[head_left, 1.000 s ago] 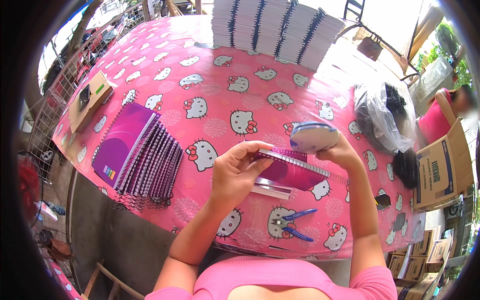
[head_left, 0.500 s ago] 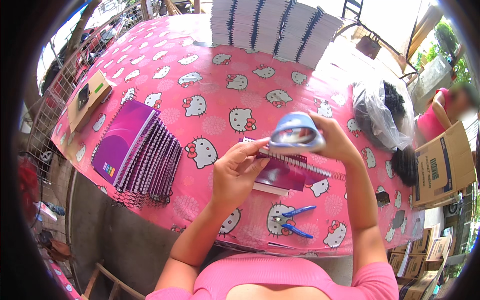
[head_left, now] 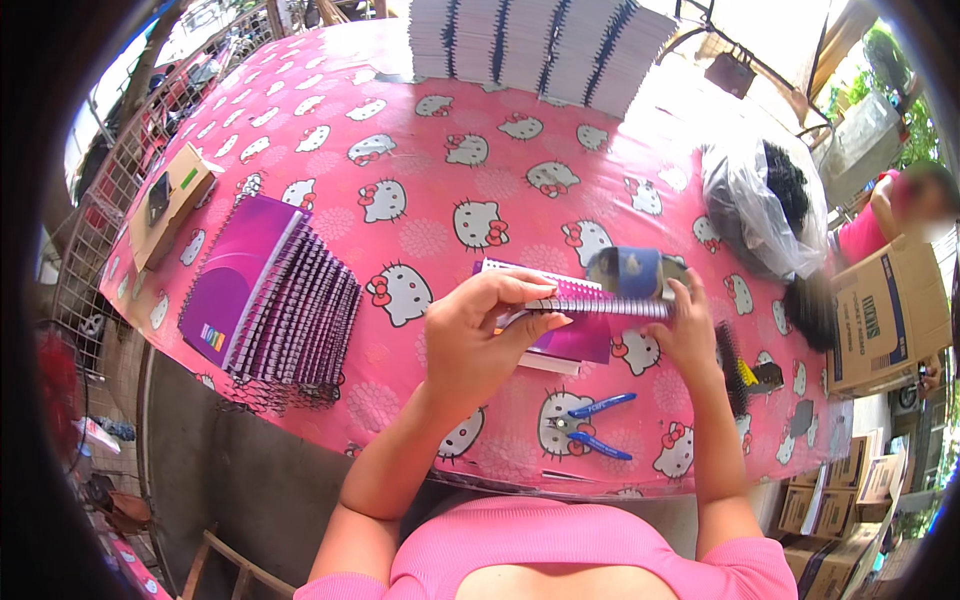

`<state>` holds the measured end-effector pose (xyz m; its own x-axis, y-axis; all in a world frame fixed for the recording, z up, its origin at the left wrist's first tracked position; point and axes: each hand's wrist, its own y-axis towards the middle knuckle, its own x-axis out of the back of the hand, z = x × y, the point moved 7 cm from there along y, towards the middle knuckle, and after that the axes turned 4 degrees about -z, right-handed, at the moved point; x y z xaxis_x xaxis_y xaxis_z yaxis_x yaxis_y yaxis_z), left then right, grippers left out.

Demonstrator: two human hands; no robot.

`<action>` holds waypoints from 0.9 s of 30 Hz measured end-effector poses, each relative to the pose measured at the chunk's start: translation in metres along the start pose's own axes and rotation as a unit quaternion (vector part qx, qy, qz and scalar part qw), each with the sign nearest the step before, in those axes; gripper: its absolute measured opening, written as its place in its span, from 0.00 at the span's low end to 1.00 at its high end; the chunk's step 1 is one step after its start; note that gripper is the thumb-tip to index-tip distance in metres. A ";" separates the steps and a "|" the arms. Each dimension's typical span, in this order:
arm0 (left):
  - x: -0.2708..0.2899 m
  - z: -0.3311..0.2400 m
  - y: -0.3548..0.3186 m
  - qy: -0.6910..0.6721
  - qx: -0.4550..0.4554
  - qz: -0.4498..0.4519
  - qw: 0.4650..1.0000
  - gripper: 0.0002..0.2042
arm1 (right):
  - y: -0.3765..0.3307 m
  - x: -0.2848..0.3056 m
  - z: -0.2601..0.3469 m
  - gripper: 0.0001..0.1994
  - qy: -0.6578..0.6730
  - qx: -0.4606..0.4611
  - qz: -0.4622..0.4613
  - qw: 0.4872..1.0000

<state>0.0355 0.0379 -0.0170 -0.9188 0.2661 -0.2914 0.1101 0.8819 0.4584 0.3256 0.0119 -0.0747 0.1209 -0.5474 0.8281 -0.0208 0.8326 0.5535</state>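
Observation:
My left hand (head_left: 478, 335) pinches the left end of a spiral-bound notebook's coil edge, holding it above the table. The spiral coil (head_left: 610, 306) runs rightward from those fingers. At its far right end is my right hand (head_left: 690, 335), thumb and fingers apart around the coil's tip. Just beyond the coil, a blue rounded object with a hollow (head_left: 640, 272) rests on the table; its kind is unclear. Beneath the hands lies a purple-covered notebook (head_left: 585, 340), partly hidden. Blue-handled cutting pliers (head_left: 590, 425) lie spread nearer me.
A stack of purple spiral notebooks (head_left: 245, 280) stands on the left, beside a cardboard piece with a phone (head_left: 160, 198). Tall white bound stacks (head_left: 525, 50) stand at the back. A plastic bag of black coils (head_left: 760, 205) and a carton (head_left: 890, 310) are right, near another person (head_left: 880, 220).
My right hand has let go of the blue hollow object, which now rests beyond the coil. That hand has come down to the coil's right end, and the coil is more level.

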 end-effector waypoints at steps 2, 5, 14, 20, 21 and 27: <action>-0.010 -0.046 -0.004 0.160 -0.139 0.006 0.977 0.10 | -0.024 0.038 0.031 0.34 0.037 0.019 0.003 0.999; -0.029 -0.062 -0.026 0.265 -0.234 0.091 0.931 0.09 | -0.074 0.048 0.091 0.29 0.246 0.043 0.163 0.954; -0.029 -0.002 -0.048 0.247 -0.133 0.022 0.960 0.11 | -0.058 0.089 0.111 0.23 0.342 -0.054 0.092 0.933; -0.029 0.000 -0.050 0.256 -0.150 0.024 0.955 0.12 | -0.031 0.098 0.128 0.21 0.247 0.001 0.093 0.964; -0.028 0.001 -0.051 0.253 -0.147 0.024 0.956 0.12 | -0.031 0.096 0.126 0.20 0.267 -0.011 0.112 0.957; -0.031 -0.010 -0.052 0.278 -0.246 0.084 0.925 0.12 | -0.084 0.034 0.113 0.17 0.660 -0.389 0.366 0.529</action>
<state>0.0545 -0.0204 -0.0230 -0.9722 0.0209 0.2332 0.2090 0.5261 0.8243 0.2192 -0.0864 -0.0831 0.9607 0.0540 -0.2724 -0.1896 0.8444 -0.5011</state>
